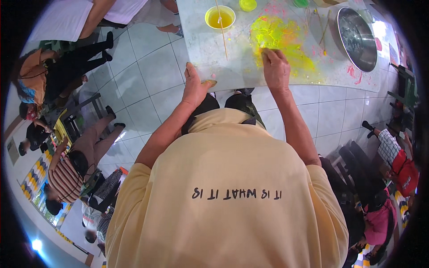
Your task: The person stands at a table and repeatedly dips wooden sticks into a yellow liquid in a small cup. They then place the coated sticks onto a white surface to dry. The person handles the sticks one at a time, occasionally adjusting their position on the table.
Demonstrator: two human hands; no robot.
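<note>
Close to the near left corner of the pale table (237, 71), my left hand (194, 87) has its thumb and fingers apart, the thumb by the edge, with nothing visible in its grip. My right hand (276, 69) is pinched at the near edge of a bright yellow paint-like smear (279, 42) with pink flecks. Whatever lies between its fingertips is too small to make out. Beyond my left hand is a white bowl (207, 21) of yellow liquid. A thin wooden stick (224, 42) lies across it, with a small pale knot near its middle.
A large metal basin (356, 40) stands at the table's right, near thin sticks (322, 33) and pink smears (355, 75). At the far side are a yellow round piece (247, 5) and a green one (301, 2). Several people are around on the tiled floor (152, 67).
</note>
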